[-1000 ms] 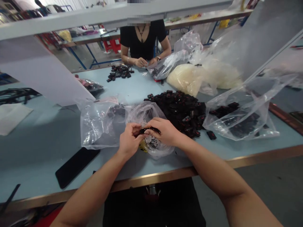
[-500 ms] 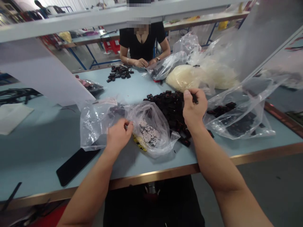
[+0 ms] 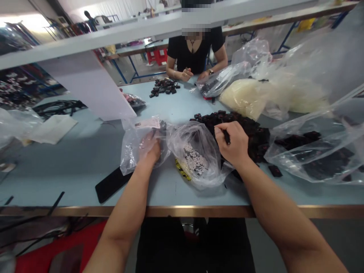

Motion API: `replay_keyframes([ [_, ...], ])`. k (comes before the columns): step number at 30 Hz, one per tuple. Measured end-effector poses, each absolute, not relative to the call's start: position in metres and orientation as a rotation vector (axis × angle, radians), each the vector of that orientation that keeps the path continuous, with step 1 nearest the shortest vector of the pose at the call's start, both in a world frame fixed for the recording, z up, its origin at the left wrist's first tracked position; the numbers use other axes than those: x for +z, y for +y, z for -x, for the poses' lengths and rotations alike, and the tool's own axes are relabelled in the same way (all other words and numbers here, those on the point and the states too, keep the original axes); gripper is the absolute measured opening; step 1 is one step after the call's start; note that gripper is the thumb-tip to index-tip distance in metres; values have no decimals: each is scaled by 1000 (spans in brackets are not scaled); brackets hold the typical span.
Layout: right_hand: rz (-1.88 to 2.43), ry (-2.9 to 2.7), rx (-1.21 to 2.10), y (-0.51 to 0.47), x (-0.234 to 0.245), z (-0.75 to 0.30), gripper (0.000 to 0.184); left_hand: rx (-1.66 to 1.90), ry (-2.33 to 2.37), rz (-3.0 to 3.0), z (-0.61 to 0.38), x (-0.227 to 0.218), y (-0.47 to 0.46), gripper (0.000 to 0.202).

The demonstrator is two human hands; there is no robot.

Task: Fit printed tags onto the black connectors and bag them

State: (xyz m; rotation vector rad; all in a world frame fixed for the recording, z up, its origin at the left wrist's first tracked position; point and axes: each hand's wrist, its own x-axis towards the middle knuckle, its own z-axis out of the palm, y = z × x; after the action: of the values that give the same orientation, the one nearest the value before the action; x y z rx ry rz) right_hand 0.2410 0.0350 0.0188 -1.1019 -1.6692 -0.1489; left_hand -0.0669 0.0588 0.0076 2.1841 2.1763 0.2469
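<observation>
My left hand (image 3: 149, 149) reaches inside a clear plastic bag (image 3: 133, 146) lying on the pale blue table (image 3: 71, 167); its fingers are veiled by the plastic. My right hand (image 3: 231, 144) is closed around a small black part (image 3: 226, 137), resting at the near edge of a heap of black parts (image 3: 241, 127). Between my hands lies a second clear bag (image 3: 199, 155) holding small white pieces (image 3: 195, 159) and something yellow (image 3: 182, 172).
A black flat strip (image 3: 112, 184) lies left of my arm. A big clear bag of black parts (image 3: 321, 151) sits right; a cream bag (image 3: 247, 96) behind. A person in black (image 3: 195, 49) works across the table by a small black pile (image 3: 165, 86).
My hands, together over the middle bag a second ago, separated. The right hand went out towards the right bag and came back to the heap; the left moved into the left bag.
</observation>
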Motion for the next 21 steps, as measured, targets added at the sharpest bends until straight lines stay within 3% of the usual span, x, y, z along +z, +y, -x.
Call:
replay_keyframes([
  [6, 1105, -1781, -129, 31, 14, -237, 12, 398, 1855, -2443, 63, -8, 60, 82],
  [11, 1102, -1787, -127, 31, 13, -237, 12, 494, 1842, -2446, 66, -11, 63, 64],
  [16, 1055, -1811, -153, 30, 10, -235, 12, 222, 1949, -2331, 59, -11, 58, 60],
  [21, 1056, -1866, -146, 29, 7, -235, 16, 243, 2018, -2323, 55, -1, 56, 44],
])
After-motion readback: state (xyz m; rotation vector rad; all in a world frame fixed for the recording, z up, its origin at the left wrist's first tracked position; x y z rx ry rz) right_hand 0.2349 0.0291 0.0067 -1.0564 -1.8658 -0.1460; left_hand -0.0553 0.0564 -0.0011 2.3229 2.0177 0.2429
